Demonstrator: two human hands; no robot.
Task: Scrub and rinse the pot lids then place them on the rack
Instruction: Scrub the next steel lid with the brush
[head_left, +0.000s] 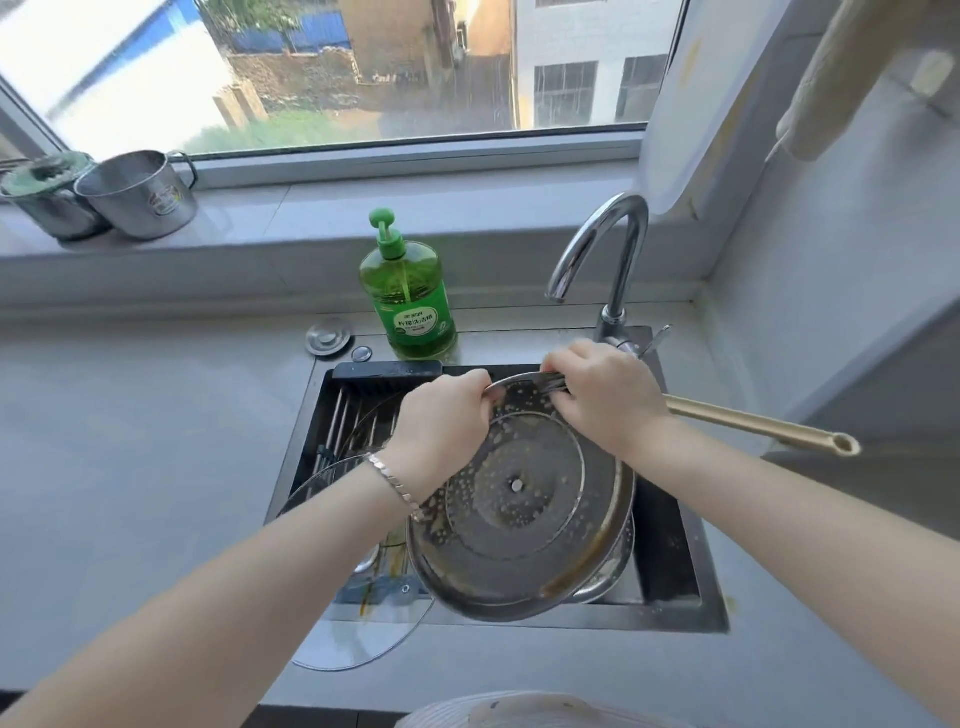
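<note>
Both forearms (270, 556) reach over the sink (675, 566), where a soapy steel pot lid (519, 499) is held tilted, underside up. The left hand (441, 421) curls its fingers (475, 383) around the upper rim; the right hand (605, 395) grips a long-handled brush (753, 423) against the same rim.

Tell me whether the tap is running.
Off, it appears: no water falls from the spout of the tap. The lid, with a brush at its rim, shows only suds and specks.

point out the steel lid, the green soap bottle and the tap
steel lid (524, 525): head view, soiled inner face below the rivet
green soap bottle (402, 280): head view, body above the label
tap (627, 260): head view, upright neck
</note>
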